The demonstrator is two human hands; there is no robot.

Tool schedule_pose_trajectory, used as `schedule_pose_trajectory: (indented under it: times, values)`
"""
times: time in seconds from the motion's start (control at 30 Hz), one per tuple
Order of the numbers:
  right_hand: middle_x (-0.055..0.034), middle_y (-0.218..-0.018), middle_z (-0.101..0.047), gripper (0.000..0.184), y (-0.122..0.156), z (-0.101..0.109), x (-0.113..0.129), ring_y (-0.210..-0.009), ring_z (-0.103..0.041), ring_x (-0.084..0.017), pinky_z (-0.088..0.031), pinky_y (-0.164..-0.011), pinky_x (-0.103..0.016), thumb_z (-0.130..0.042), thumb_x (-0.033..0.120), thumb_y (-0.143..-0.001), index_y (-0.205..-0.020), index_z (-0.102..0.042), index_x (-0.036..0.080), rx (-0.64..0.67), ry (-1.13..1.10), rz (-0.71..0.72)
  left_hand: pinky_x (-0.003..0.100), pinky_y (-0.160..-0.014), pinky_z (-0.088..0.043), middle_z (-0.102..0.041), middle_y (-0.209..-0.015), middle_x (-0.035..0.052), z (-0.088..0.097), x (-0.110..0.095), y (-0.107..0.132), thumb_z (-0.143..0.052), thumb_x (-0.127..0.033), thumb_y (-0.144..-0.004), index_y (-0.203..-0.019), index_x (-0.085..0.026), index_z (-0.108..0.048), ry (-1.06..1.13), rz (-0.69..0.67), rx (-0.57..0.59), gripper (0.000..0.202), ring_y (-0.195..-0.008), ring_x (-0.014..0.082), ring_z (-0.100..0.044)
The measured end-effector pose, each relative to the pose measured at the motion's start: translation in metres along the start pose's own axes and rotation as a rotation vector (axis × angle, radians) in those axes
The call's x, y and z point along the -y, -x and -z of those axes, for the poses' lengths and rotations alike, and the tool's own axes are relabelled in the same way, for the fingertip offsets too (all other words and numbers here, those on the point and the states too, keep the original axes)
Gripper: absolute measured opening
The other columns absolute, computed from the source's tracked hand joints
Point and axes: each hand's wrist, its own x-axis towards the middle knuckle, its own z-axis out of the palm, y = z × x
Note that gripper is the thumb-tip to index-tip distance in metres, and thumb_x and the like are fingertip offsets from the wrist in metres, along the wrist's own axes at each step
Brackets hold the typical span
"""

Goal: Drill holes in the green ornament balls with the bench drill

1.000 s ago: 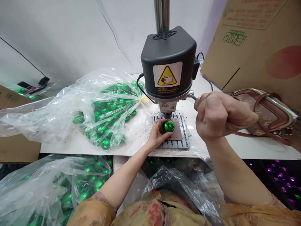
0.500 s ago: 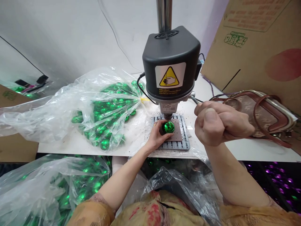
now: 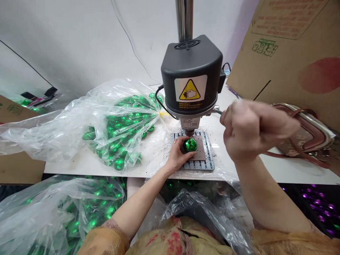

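Thumb and fingers of my left hand [image 3: 178, 153] grip a shiny green ball [image 3: 190, 144] from its left side. The ball rests on a brown pad [image 3: 199, 153] on the slotted metal base [image 3: 209, 161], under the chuck [image 3: 190, 132] of a black bench drill [image 3: 191, 71]. A small dark hole shows in the top of the ball. My right hand [image 3: 252, 131], blurred by motion, is closed in a fist around the drill's feed lever [image 3: 218, 111]; most of the lever is hidden by the hand.
A clear plastic bag [image 3: 63, 124] of green balls lies left on the white table [image 3: 148, 166]. Another bag [image 3: 61, 209] of green balls sits below the front edge. At right are a handbag [image 3: 310, 131] and a large cardboard box [image 3: 289, 49]. Purple balls [image 3: 317, 203] show at lower right.
My right hand has risen slightly and moved right with the lever. The drill bit no longer shows in the ball, and a gap stands between chuck and ball. My left hand stays on the ball.
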Motion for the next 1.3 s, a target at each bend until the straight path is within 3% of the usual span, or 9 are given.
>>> schedule_pose_trajectory:
  times: [0.2, 0.37, 0.5, 0.57, 0.67, 0.73, 0.8, 0.93, 1.3]
  values:
    - [0.0053, -0.048, -0.023, 0.047, -0.034, -0.018, 0.014, -0.044, -0.034, -0.003, -0.023, -0.047, -0.025, -0.06, 0.019, -0.083, -0.048, -0.028, 0.017, -0.064, -0.136, -0.126, 0.035, -0.079, -0.051, -0.062, -0.099, 0.0058, 0.004, -0.017, 0.049, -0.077, -0.041, -0.075, -0.11, -0.021, -0.054, -0.383, -0.118, -0.2, 0.046, -0.092, 0.0224, -0.062]
    - [0.0048, -0.052, -0.023, 0.047, -0.03, -0.016, 0.014, -0.048, -0.038, 0.0, -0.024, -0.051, -0.024, -0.056, 0.024, -0.086, -0.05, -0.027, 0.017, -0.041, -0.073, -0.16, 0.029, -0.063, -0.05, -0.062, -0.107, 0.0104, 0.007, -0.004, 0.127, -0.065, -0.045, -0.087, -0.124, -0.021, -0.049, -0.696, -0.47, 0.468, 0.047, -0.081, 0.0206, -0.066]
    - [0.0058, -0.044, -0.03, 0.046, -0.029, -0.016, 0.013, -0.043, -0.035, -0.003, -0.021, -0.047, -0.028, -0.059, 0.023, -0.084, -0.048, -0.03, 0.018, -0.082, -0.088, -0.089, 0.027, -0.051, -0.045, -0.061, -0.112, 0.0087, 0.011, -0.002, 0.154, -0.062, -0.053, -0.087, -0.139, -0.023, -0.037, -0.803, -0.348, 0.916, 0.065, -0.072, 0.018, -0.065]
    - [0.0059, -0.044, -0.032, 0.046, -0.029, -0.016, 0.013, -0.044, -0.036, -0.003, -0.022, -0.047, -0.028, -0.059, 0.023, -0.084, -0.048, -0.032, 0.018, -0.072, -0.08, -0.106, 0.027, -0.051, -0.044, -0.063, -0.104, 0.0075, 0.019, -0.004, 0.147, -0.057, -0.049, -0.091, -0.135, -0.022, -0.042, -0.751, -0.426, 0.827, 0.055, -0.068, 0.0169, -0.062]
    - [0.0063, -0.045, -0.033, 0.044, -0.029, -0.017, 0.014, -0.045, -0.037, -0.001, -0.023, -0.049, -0.027, -0.057, 0.023, -0.085, -0.049, -0.033, 0.017, -0.062, -0.059, -0.144, 0.026, -0.06, -0.047, -0.064, -0.084, 0.0047, 0.043, -0.004, 0.105, -0.048, -0.021, -0.092, -0.111, -0.021, -0.056, -0.592, -0.616, 0.308, 0.02, -0.068, 0.0152, -0.061]
    - [0.0065, -0.044, -0.033, 0.044, -0.029, -0.018, 0.014, -0.044, -0.037, -0.002, -0.023, -0.048, -0.027, -0.057, 0.021, -0.085, -0.049, -0.033, 0.017, -0.083, -0.072, -0.117, 0.026, -0.069, -0.05, -0.064, -0.081, 0.0043, 0.065, -0.002, 0.058, -0.043, -0.011, -0.09, -0.101, -0.02, -0.057, -0.589, -0.489, -0.047, 0.02, -0.075, 0.0152, -0.063]
    - [0.0066, -0.042, -0.032, 0.044, -0.03, -0.019, 0.011, -0.041, -0.036, -0.003, -0.022, -0.045, -0.027, -0.058, 0.019, -0.084, -0.048, -0.033, 0.018, -0.107, -0.103, -0.073, 0.029, -0.074, -0.051, -0.065, -0.086, 0.0065, 0.087, 0.001, 0.005, -0.041, -0.01, -0.091, -0.102, -0.018, -0.059, -0.773, -0.186, -0.217, 0.023, -0.079, 0.0169, -0.064]
    - [0.0064, -0.04, -0.03, 0.044, -0.031, -0.019, 0.004, -0.037, -0.034, -0.006, -0.02, -0.04, -0.029, -0.061, 0.017, -0.081, -0.047, -0.034, 0.02, -0.117, -0.155, -0.023, 0.039, -0.083, -0.053, -0.061, -0.116, 0.0171, 0.111, 0.015, -0.073, -0.041, -0.018, -0.096, -0.119, -0.015, -0.06, -1.208, 0.381, -0.119, 0.029, -0.106, 0.0287, -0.062]
    - [0.0061, -0.04, -0.03, 0.047, -0.031, -0.019, 0.003, -0.036, -0.033, -0.008, -0.02, -0.038, -0.029, -0.066, 0.025, -0.08, -0.046, -0.033, 0.02, -0.139, -0.138, -0.019, 0.046, -0.087, -0.052, -0.055, -0.122, 0.0212, 0.111, 0.047, -0.109, -0.05, -0.028, -0.095, -0.127, -0.015, -0.053, -1.211, 0.541, -0.235, 0.034, -0.111, 0.0331, -0.059]
